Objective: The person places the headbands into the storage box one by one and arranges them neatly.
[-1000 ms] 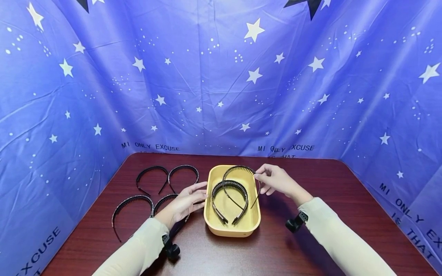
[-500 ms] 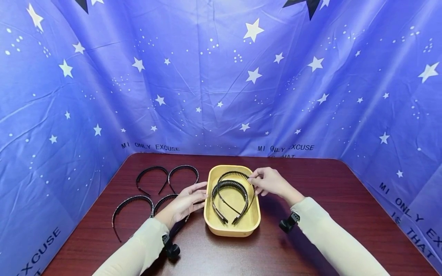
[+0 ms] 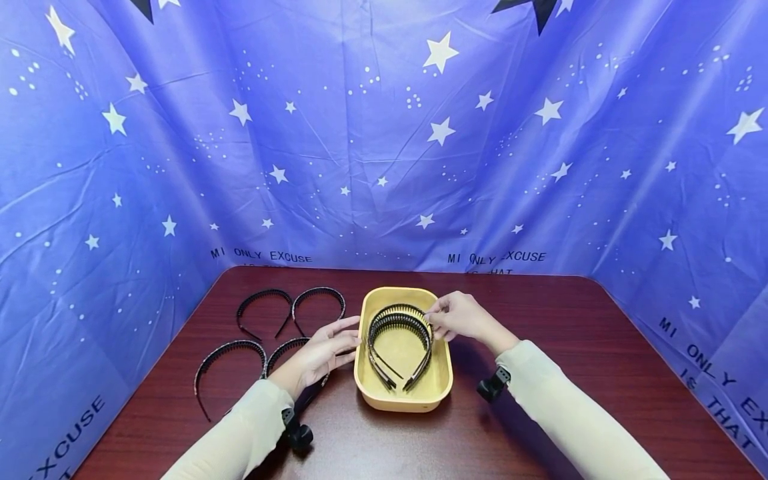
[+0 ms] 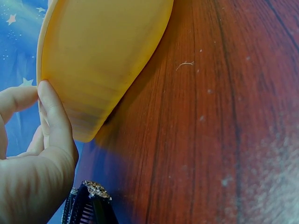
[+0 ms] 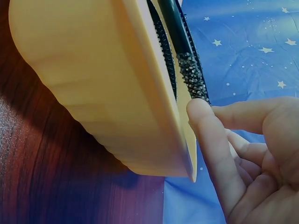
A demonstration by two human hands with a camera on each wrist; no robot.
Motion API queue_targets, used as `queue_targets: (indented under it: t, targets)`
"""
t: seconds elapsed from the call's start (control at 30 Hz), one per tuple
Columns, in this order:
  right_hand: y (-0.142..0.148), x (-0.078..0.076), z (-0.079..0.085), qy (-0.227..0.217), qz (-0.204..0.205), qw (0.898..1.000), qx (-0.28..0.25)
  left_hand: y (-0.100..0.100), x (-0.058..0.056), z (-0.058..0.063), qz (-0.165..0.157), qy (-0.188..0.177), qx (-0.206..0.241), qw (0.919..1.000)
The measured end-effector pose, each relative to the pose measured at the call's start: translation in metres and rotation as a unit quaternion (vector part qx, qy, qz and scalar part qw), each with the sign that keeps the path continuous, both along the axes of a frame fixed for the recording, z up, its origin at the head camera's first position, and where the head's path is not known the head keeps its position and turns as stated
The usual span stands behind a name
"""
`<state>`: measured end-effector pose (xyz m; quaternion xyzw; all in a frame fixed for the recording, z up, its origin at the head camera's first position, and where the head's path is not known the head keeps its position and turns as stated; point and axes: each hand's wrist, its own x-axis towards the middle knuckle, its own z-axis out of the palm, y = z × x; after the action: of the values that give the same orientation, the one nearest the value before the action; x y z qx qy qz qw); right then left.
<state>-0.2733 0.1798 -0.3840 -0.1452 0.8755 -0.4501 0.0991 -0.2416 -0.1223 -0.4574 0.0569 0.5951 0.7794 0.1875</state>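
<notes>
A yellow rectangular bin stands mid-table with several black toothed headbands nested inside, tips toward me. My right hand is over the bin's right rim, pinching another headband between thumb and index finger. Glittery beading covers the part beside those fingertips. Seen from the head, this headband's arch lies just behind the nested ones, nearly lined up with them. On the other side, my left hand touches the bin's left wall close to the rim with extended fingertips.
Left of the bin, several more headbands lie on the dark red wood table: one back left, one beside it, one front left, and one partly under my left hand. A blue star-printed curtain surrounds the table.
My right hand has moved left and slightly toward me, bringing the pinched headband down into the bin against the nested ones. My left hand has stayed at the bin wall.
</notes>
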Motion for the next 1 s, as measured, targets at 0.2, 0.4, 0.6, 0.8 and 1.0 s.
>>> queue_targets:
  t: [0.2,0.4,0.6,0.8,1.0]
  targets:
    - [-0.0018,-0.0025,-0.0027,-0.013,0.002,1.0,0.001,-0.0003,-0.0001,-0.0007,0.0,0.0,-0.002,1.0]
    - [-0.0022,-0.0052,-0.006,-0.021,0.004,1.0,0.006,-0.0002,-0.0005,-0.0019,-0.001,0.002,-0.001,1.0]
    - [-0.0028,-0.006,-0.0043,-0.031,0.004,0.999,0.012,0.0002,0.0002,-0.0007,0.001,0.0,0.0,1.0]
    - [-0.0067,-0.0066,-0.0004,-0.035,0.0,0.999,0.028,0.0001,0.0006,0.0002,0.004,-0.002,0.001,1.0]
    - [-0.0102,-0.0094,-0.0003,-0.037,-0.004,0.998,0.05,0.0,0.0013,0.0007,0.006,-0.001,0.0,1.0]
